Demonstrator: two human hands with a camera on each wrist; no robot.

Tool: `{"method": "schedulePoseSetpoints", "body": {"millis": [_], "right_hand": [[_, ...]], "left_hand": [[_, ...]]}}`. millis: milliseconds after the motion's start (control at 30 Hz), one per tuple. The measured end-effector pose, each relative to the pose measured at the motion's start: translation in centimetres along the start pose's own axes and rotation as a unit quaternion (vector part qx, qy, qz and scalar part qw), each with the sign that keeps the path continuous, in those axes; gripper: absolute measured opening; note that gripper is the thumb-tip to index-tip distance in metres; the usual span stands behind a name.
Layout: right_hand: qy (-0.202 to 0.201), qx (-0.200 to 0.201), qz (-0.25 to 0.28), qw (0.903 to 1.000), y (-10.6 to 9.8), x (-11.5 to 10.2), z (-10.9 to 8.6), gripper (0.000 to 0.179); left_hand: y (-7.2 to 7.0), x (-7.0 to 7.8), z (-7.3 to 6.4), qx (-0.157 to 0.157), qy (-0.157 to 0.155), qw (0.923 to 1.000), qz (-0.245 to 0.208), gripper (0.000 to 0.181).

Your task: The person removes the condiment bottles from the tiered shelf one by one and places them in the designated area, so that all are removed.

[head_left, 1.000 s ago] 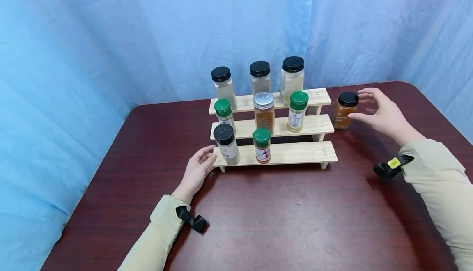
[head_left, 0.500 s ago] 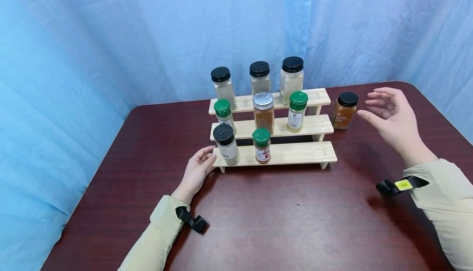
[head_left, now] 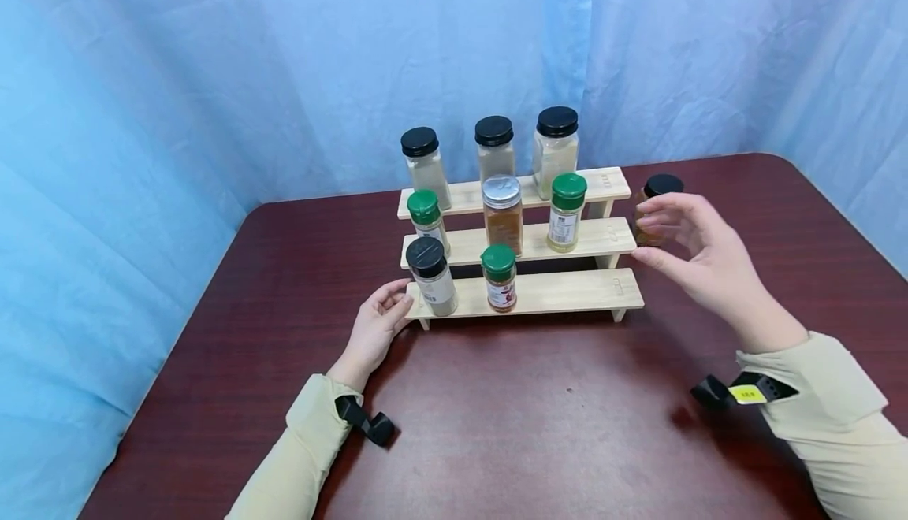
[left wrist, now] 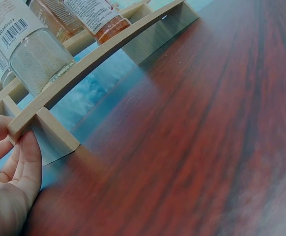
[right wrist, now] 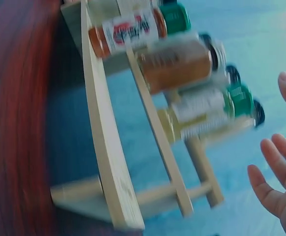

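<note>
A three-tier wooden spice rack [head_left: 567, 293] stands on the table. My left hand [head_left: 370, 332] pinches the left end of its lowest board; the left wrist view shows thumb and fingers on the board end [left wrist: 22, 123]. Beside that hand is a black-lidded shaker [head_left: 437, 287], with a small green-lidded spice jar [head_left: 501, 291] to its right. My right hand [head_left: 712, 272] is held up near the rack's right end, fingers apart and holding nothing. It partly covers an orange-brown pepper jar [head_left: 663, 184] with a black lid, which stands on the table behind it.
The middle tier bears a silver-lidded jar [head_left: 504, 228] between two green-lidded jars, one of them on the right [head_left: 564, 224]. Several black-lidded jars, such as the right one [head_left: 556, 159], line the top tier. Blue curtains [head_left: 355, 55] hang behind the dark red table [head_left: 496, 425].
My right hand has left the pepper jar, drawn off to the right, then swung left toward the rack's right end. The left hand has stayed on the board end.
</note>
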State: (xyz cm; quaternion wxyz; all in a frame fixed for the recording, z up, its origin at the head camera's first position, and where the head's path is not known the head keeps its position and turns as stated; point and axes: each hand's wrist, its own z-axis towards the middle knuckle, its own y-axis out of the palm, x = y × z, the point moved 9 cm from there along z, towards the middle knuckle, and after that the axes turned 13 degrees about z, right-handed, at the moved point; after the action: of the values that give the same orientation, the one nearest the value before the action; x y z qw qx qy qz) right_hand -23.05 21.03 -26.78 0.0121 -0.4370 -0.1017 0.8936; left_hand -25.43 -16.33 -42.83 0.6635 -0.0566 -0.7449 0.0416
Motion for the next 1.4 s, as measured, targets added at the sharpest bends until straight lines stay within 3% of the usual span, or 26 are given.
{"method": "schedulePoseSetpoints", "body": {"millis": [167, 367, 733, 1000, 1400], "right_hand": [[-0.005, -0.048, 0.010, 0.9988, 2.9, -0.8, -0.1, 0.064], [0.008, -0.106, -0.017, 0.9942, 6.0, -0.7, 0.0, 0.062], [-0.002, -0.169, -0.036, 0.9850, 10.1, -0.3, 0.2, 0.062], [-0.018, -0.194, -0.023, 0.9806, 12.4, 0.0, 0.6, 0.059], [0.008, -0.206, -0.025, 0.9781, 14.3, 1.0, 0.4, 0.052]], "left_hand": [[0.1, 0.1, 0.0, -0.001, -0.002, 1.0000, -0.006, 0.039], [0.0, 0.1, 0.0, 0.001, -0.001, 1.0000, 0.003, 0.039], [-0.1, 0.0, 0.1, 0.004, -0.005, 1.0000, -0.006, 0.038], [0.0, 0.1, 0.2, 0.002, -0.002, 0.9999, -0.013, 0.039], [0.0, 0.0, 0.0, 0.003, 0.002, 1.0000, 0.000, 0.038]]}}
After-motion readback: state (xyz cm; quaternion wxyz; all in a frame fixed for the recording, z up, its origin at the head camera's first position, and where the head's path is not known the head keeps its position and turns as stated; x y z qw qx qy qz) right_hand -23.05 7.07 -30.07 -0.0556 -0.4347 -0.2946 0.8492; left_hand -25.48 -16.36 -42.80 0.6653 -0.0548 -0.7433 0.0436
